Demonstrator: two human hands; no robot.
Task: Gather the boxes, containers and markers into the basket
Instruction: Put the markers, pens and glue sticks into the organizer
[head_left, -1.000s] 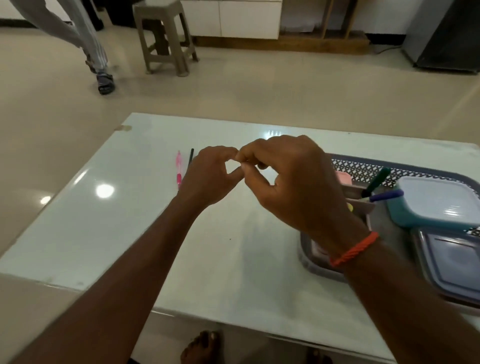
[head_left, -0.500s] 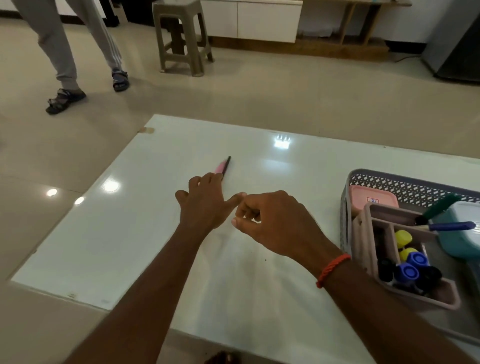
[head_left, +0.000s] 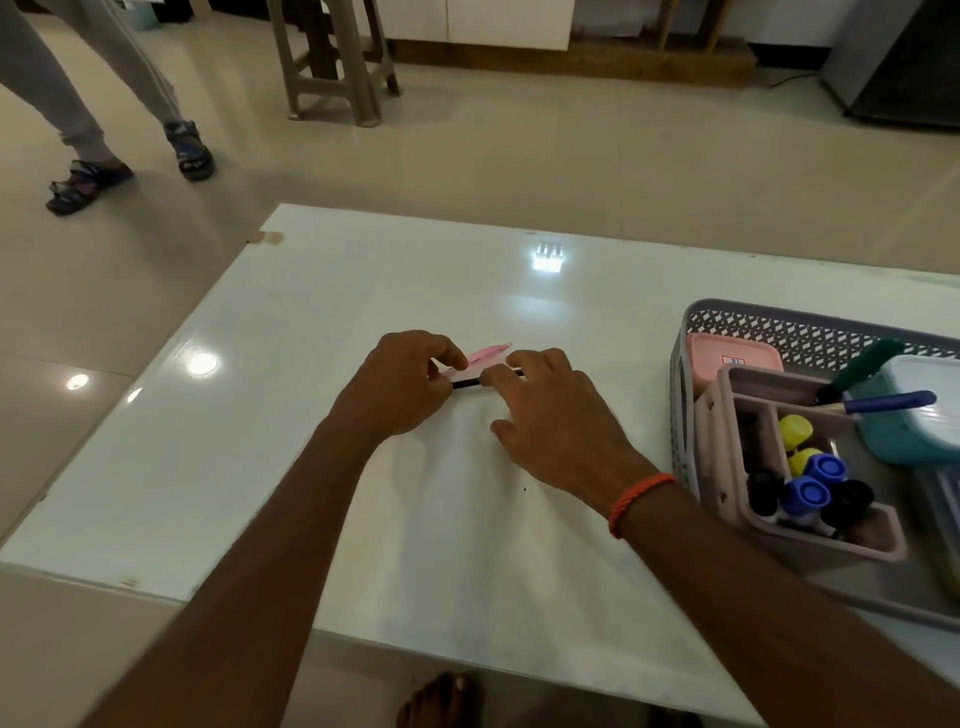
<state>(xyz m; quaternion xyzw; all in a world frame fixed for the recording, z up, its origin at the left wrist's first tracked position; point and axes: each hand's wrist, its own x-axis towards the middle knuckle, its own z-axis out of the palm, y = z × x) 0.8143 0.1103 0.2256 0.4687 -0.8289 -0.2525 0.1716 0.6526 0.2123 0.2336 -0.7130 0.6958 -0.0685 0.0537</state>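
Note:
A pink pen (head_left: 489, 355) and a thin black pen (head_left: 465, 383) lie side by side near the middle of the white table (head_left: 322, 467). My left hand (head_left: 400, 387) pinches the near end of the pink pen. The fingertips of my right hand (head_left: 550, 415) rest on the black pen's right end, with the thumb held apart. At the right, the grey basket (head_left: 727, 314) holds a pink box (head_left: 732, 358), a teal container (head_left: 914, 431), a green marker (head_left: 862, 366), a blue marker (head_left: 888, 402) and a grey organizer (head_left: 810, 543) with several capped markers.
A plastic stool (head_left: 332, 62) stands on the floor beyond the table. A person's legs (head_left: 88, 104) in sandals are at the far left. A dark appliance (head_left: 909, 62) sits at the back right. My bare foot (head_left: 436, 701) shows below the near table edge.
Both hands came down and reached forward to the two pens. My left fingers closed on the pink pen. My right fingertips landed on the black one.

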